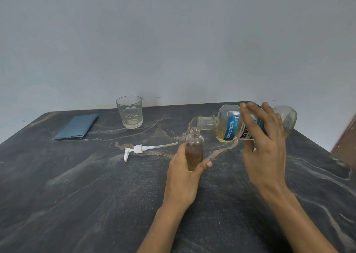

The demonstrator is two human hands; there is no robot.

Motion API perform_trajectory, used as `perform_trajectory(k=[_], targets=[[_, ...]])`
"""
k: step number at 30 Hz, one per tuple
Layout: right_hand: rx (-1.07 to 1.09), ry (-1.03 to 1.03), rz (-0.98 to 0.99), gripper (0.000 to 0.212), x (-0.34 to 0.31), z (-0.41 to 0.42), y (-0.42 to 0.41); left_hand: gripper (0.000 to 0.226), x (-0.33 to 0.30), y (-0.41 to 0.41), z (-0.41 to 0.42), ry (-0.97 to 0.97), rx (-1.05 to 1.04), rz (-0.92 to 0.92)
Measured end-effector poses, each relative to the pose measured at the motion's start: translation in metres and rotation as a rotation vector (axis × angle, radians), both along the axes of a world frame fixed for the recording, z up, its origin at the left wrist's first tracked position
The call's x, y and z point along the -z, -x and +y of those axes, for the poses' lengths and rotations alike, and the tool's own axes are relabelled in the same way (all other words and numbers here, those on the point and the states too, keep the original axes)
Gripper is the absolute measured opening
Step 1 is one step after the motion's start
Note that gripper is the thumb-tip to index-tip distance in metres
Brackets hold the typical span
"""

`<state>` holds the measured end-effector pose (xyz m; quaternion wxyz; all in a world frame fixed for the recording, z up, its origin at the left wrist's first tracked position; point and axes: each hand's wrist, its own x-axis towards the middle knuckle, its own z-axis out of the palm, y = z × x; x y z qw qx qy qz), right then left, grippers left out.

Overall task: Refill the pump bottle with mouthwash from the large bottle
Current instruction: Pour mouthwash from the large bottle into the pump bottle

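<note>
**A:** Left hand [185, 175] wrapped round the small pump bottle [194, 150], upright on the dark marble worktop [96, 195], neck open, amber liquid about two-thirds up.

**B:** And the right hand [264, 147] has its grip closed over the large mouthwash bottle [229, 125] — tipped nearly flat, its uncapped mouth just above and touching close to the small neck. Pale yellow liquid pools along the lower side.

**A:** The large bottle's base hangs near the worktop's far right edge. Room there is tight.

**B:** More space to the left — the white pump head [138, 149] lies on its side, tube pointing at the small bottle, just apart from it.

**A:** Further back, a glass tumbler [130, 112] near the far edge, a folded blue cloth [77, 126] left of it. The near worktop lies open around both forearms.
</note>
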<state>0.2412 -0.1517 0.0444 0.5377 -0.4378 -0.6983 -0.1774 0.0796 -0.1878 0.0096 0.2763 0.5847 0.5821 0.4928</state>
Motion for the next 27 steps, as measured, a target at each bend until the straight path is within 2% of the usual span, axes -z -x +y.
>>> perform_trajectory(k=[16, 27], targets=[[0.01, 0.008, 0.009, 0.088, 0.0002, -0.0003, 0.0008, 0.054, 0.0009, -0.0002, -0.0001, 0.012, -0.005, -0.002], [0.015, 0.008, 0.011, 0.09, -0.0002, -0.0009, 0.0012, 0.049, -0.0007, -0.0005, -0.0006, 0.005, -0.001, -0.006]])
